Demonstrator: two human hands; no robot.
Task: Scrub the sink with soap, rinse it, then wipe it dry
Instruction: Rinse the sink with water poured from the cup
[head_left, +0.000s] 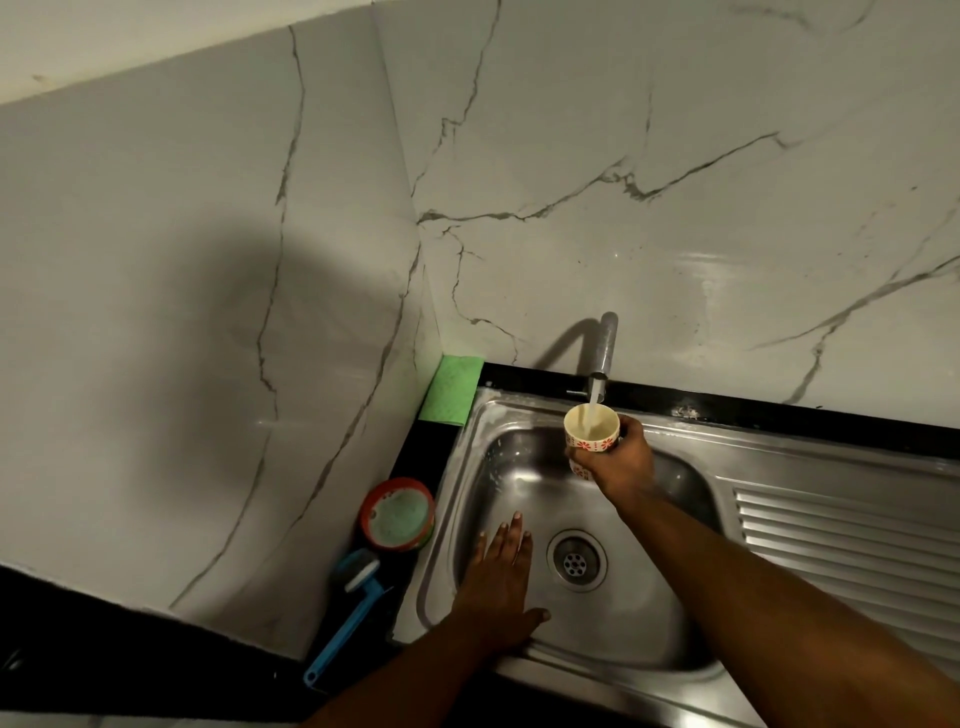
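The right hand (615, 457), at the centre of the frame, is clamped around a patterned cup (592, 427), fingers curled on its side. The cup is upright, directly below the tap (605, 345), and a water stream (592, 408) runs into it. The left hand (498, 569), lower centre, holds nothing: it lies flat with fingers straight and together on the left inner slope of the stainless steel sink (519, 467). The two hands are well apart.

The sink occupies the lower right of the frame. Its drain (576, 560) sits between the two forearms, and the ribbed drainboard (831, 535) extends to the right edge. The sink is set in a black table (753, 408).

Left of the sink, on the table:
- a green cloth (451, 389) in the wall corner;
- a round red-rimmed tub (399, 514) with pale green contents;
- a blue-handled brush (345, 618), just below the tub.

A veined marble wall (571, 156) fills the upper frame.
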